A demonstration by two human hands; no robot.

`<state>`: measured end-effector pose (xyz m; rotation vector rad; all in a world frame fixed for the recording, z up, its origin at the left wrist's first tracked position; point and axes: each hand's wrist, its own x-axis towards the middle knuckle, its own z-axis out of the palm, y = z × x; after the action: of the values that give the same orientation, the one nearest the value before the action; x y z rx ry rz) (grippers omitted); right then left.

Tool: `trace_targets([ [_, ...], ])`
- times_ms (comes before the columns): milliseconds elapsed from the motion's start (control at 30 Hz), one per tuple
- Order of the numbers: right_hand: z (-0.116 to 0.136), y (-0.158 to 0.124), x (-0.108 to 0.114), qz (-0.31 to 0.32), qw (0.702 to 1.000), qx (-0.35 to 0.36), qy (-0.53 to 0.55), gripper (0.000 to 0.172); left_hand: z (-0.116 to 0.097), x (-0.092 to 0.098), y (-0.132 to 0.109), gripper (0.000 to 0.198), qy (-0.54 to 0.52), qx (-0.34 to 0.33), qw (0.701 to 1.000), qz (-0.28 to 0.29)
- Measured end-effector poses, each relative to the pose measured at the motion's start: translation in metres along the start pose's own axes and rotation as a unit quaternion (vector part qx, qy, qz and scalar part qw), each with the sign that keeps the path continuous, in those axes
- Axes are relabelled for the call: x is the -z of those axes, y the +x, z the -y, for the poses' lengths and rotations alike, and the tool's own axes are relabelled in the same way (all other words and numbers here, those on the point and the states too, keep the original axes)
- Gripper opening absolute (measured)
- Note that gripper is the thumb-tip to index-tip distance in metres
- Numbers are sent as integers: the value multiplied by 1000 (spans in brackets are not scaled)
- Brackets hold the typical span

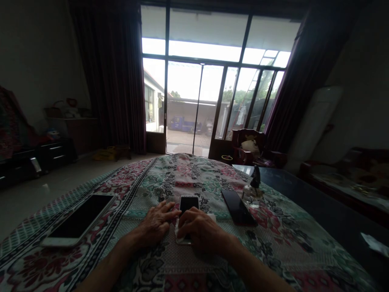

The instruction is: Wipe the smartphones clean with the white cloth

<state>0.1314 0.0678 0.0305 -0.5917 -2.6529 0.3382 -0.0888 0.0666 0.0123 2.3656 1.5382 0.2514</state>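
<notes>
Far left, a drawer unit (36,158) stands against the wall, well apart from the counter (304,190), which is dark and covered by a floral cloth (194,174). On the cloth at near left, a large phone (79,219) lies flat, screen up and dark, tilted diagonally, well left of the hands. Left hand (158,222) rests on the cloth with fingers loosely spread, fingertips at the left edge of a white-framed phone (189,205). That phone lies flat at centre, between the hands. Right hand (199,231) is curled over its lower half and hides most of it. A white tissue (212,217) shows under and beside the right hand; exact wrap around the phone unclear. Just right of the hands, a dark phone (238,207) lies flat, angled. Just beyond it stands a glass bottle (251,196) with a dark top. Far ahead are a glass door (188,105) and a wooden armchair (247,148).
</notes>
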Motion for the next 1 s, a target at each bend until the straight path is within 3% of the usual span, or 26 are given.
trace_targets([
  [667, 4, 0, -4, 14, 1000, 19, 10, 22, -3, 4, -3, 61, 9, 3, 1000, 9],
  [1000, -9, -3, 3, 12, 1000, 23, -13, 15, -9, 2, 2, 61, 50, 1, 998, -27],
])
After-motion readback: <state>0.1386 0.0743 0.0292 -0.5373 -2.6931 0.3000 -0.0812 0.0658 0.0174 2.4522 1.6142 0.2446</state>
